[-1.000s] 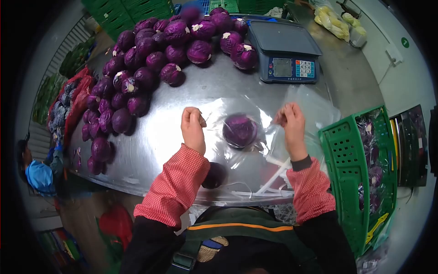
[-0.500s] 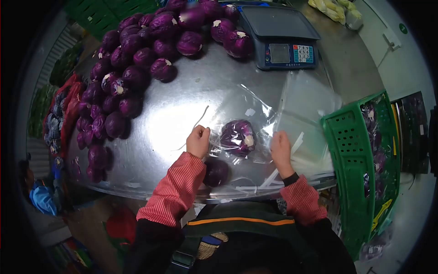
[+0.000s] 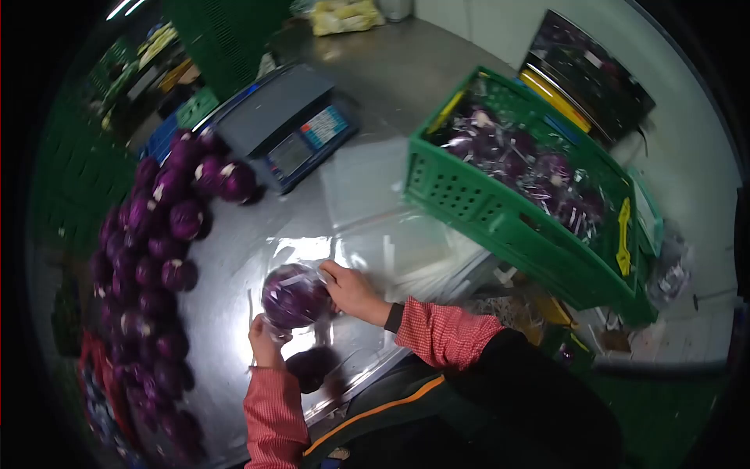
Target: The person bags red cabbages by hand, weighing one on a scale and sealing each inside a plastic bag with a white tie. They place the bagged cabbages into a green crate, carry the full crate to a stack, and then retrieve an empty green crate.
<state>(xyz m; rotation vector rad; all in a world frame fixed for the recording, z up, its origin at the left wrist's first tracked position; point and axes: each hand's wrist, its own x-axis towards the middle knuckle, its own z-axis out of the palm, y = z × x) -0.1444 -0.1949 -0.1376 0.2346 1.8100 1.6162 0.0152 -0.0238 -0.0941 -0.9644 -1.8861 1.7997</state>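
A purple cabbage (image 3: 293,301) in a clear plastic bag is between my hands, over the metal table (image 3: 226,270). My right hand (image 3: 355,293) is closed on the bag at the cabbage's right side. At the lower left, my left hand (image 3: 267,345) pinches the bag close to the cabbage. A loose cabbage (image 3: 312,367) sits just below, by the table's front edge. Flat clear plastic bags (image 3: 418,250) lie in a stack to the right of my hands.
Many loose cabbages (image 3: 148,270) are heaped along the table's left side. A digital scale (image 3: 281,125) stands at the back. To the right, a green crate (image 3: 469,187) holds bagged cabbages (image 3: 547,172) and a yellow tool (image 3: 623,238). A yellow bundle (image 3: 344,17) lies farther back.
The view has swung right, bringing the crate's inside into sight. The bagged cabbage has been lifted, and the plastic, spread wide before, now sits close around it. My hands have come nearer together.
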